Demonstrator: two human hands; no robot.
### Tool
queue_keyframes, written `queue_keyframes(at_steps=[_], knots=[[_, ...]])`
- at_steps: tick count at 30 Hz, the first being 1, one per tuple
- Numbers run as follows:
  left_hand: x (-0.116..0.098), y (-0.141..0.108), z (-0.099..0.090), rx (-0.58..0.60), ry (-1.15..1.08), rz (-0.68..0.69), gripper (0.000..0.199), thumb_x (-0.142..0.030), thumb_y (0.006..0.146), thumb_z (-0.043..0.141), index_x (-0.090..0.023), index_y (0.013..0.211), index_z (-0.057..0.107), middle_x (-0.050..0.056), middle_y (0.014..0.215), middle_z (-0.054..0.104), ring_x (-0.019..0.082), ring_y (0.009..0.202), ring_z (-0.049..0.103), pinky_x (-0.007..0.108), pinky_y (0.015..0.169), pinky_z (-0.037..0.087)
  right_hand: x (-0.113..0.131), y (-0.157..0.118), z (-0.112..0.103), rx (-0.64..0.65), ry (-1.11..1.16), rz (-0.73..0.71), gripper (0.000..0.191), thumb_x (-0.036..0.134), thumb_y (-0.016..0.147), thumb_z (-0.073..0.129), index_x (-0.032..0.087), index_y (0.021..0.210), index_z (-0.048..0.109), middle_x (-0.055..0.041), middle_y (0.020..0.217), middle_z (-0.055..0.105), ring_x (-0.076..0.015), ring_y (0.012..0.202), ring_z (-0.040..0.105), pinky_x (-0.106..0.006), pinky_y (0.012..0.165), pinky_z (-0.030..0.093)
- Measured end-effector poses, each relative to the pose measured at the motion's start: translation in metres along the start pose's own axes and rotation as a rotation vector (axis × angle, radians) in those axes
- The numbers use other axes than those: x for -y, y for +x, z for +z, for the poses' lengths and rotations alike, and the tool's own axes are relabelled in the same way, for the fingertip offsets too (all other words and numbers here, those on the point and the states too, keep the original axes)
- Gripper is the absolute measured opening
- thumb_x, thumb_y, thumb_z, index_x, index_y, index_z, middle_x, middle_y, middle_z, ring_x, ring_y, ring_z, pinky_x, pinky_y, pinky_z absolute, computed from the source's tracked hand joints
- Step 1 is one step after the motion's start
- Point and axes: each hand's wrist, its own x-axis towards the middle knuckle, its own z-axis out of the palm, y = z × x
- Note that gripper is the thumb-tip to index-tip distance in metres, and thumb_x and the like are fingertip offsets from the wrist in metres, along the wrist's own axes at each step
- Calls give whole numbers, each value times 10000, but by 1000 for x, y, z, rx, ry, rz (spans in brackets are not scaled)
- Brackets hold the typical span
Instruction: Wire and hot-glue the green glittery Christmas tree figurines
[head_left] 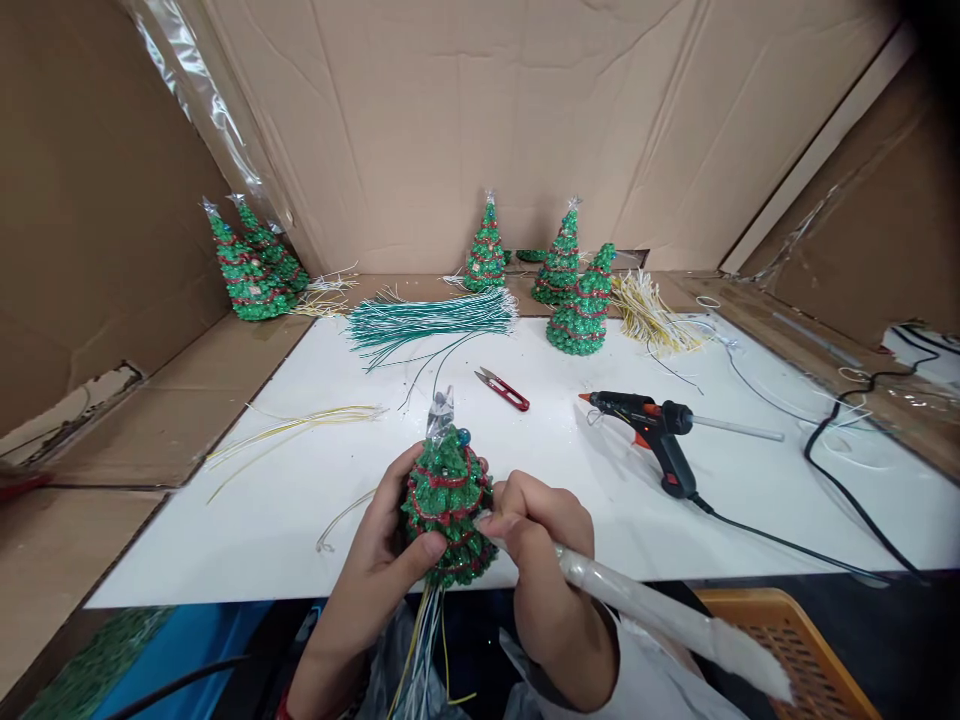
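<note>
Head view: the fingers of the left hand (379, 560) are closed around a small green glittery Christmas tree with red garlands (448, 505), held upright over the near edge of the white bench (225, 520), its thumb pressed on the lower tiers. The right hand (536, 535) has its fingers wrapped round a long pale stick in a clear sleeve (637, 600), whose tip touches the tree's right side. Thin white and yellow wires (424, 640) hang from the tree's base below the bench edge. The step in hand looks like working the stick's tip against the tiers; the next move seems to call for a steady left grip while the tip is pressed or shifted.

Farther out lie red snips (504, 390) mid-bench and a black and orange glue gun (652, 425) to the right, a green wire bundle (431, 318) toward the far edge, with finished trees (577, 300) behind it.
</note>
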Motion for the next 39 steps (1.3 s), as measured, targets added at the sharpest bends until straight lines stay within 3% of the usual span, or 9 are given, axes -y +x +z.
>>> queue_keyframes(at_steps=[25,39], knots=[[0,1,1,-8,0,-11,651,-416,921,731,-313,1514,485,110,1503,625,346,1341,630,434,1090,553,-1,-2,0,-21,-39,35,297,150,919,491,238,639,446,66,575,418,-131,546,342,-308,538,224],[1,1,1,-20,6,-8,693,-448,895,752,-297,1517,488,132,1500,622,367,1334,630,449,1072,556,1,-2,1,-37,-58,47,299,217,917,501,245,626,439,62,553,379,-137,541,346,-303,529,239]])
